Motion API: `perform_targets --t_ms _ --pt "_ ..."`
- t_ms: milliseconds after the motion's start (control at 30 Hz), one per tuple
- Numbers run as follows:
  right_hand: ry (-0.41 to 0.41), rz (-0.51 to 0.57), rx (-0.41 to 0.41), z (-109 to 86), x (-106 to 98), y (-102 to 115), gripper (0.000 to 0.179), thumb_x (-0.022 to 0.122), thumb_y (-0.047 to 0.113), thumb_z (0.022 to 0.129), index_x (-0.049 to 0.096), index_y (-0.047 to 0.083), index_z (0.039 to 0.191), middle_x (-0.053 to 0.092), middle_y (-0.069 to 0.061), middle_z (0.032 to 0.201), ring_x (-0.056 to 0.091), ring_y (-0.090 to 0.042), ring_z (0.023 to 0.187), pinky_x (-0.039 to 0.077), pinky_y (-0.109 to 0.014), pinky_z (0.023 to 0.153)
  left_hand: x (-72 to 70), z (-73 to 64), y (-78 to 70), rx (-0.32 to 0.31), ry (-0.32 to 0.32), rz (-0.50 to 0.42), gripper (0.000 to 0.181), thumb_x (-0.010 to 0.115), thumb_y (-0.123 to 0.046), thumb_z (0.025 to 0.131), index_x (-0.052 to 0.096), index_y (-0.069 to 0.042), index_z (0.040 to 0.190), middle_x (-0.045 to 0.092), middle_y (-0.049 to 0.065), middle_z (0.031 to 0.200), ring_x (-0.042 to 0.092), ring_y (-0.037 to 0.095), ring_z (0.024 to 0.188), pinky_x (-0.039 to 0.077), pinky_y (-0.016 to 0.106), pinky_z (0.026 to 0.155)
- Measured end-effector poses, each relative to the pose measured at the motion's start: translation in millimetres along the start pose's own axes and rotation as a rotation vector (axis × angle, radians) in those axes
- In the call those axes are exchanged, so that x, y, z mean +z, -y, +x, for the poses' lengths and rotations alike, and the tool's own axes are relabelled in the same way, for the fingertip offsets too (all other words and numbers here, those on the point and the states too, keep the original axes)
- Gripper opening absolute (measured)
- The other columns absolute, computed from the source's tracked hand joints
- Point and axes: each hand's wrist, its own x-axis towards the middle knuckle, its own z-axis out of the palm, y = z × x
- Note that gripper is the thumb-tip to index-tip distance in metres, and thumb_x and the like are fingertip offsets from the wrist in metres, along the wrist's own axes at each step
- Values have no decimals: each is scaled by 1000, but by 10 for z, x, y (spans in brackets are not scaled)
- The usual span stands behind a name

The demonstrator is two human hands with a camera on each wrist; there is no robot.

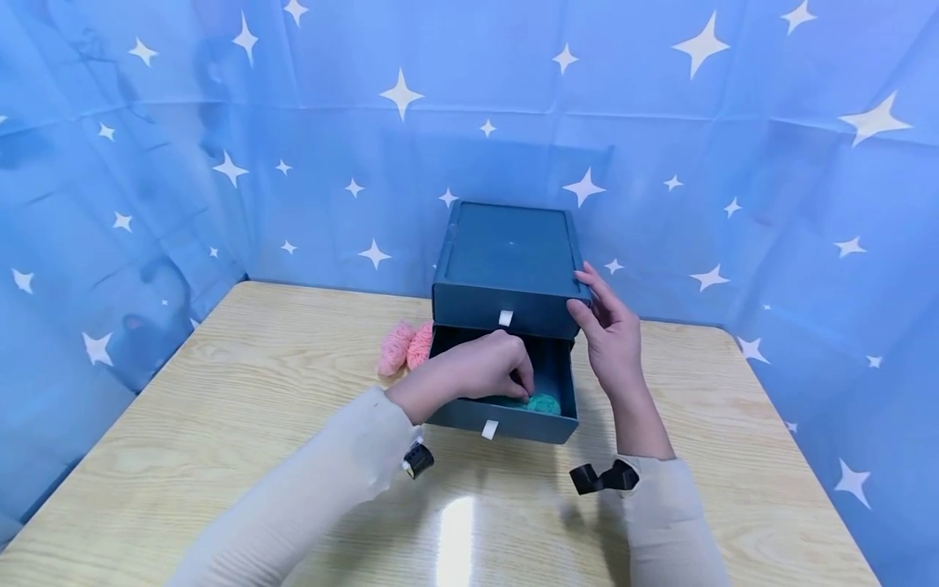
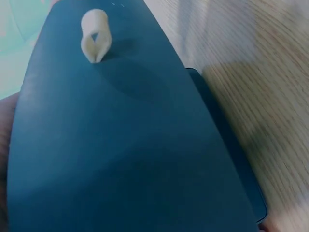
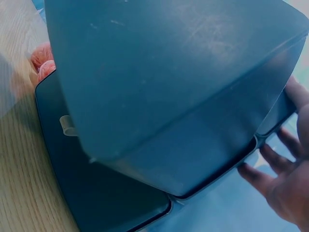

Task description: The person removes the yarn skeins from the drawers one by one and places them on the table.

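A dark blue two-drawer box [image 1: 513, 249] stands toward the back of the table, its lower drawer [image 1: 469, 416] pulled out. My left hand [image 1: 491, 365] reaches into that drawer, fingers bent down and pinching the left end of a ball of green yarn [image 1: 544, 404]. In the left wrist view, a dark blue front with a white loop tab [image 2: 96, 36] hides the fingers. Against the box's right side rests my right hand [image 1: 614, 338], thumb at the front corner and fingers extended along the side. The right wrist view shows its spread fingers [image 3: 260, 179] touching the box edge.
Two balls of pink yarn [image 1: 406, 346] lie on the table just left of the box. The wooden table [image 1: 220, 391] extends to both sides and the front. A blue curtain with white stars [image 1: 330, 147] hangs close behind the box.
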Motion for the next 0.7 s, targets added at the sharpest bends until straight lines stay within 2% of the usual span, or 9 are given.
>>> perform_targets --t_ms 200,400,533,700 --pt "10 3 1 -10 0 8 43 59 24 103 56 17 145 41 7 161 40 -24 150 43 -14 109 23 -26 -2 0 -22 41 11 70 -17 95 81 -15 97 77 -6 89 65 1 79 56 16 86" --pt "34 -14 -1 -14 10 20 43 59 23 103 56 16 145 41 6 162 35 -22 153 39 -12 110 40 -171 -64 -9 -109 81 12 69 -20 96 81 -15 98 76 -7 90 62 0 76 55 14 82" --pt "33 -12 -8 -13 13 16 43 59 24 103 56 15 145 41 6 162 35 -22 153 39 -9 109 -8 -282 -120 12 -215 133 12 68 -19 97 79 -16 98 75 -7 90 62 1 76 55 15 82" --pt "15 -22 4 -33 -15 11 43 59 25 103 55 17 145 40 6 162 36 -24 152 40 -7 106 -91 -412 -178 66 -401 157 13 71 -18 95 80 -13 103 79 -3 97 72 6 86 58 21 87"
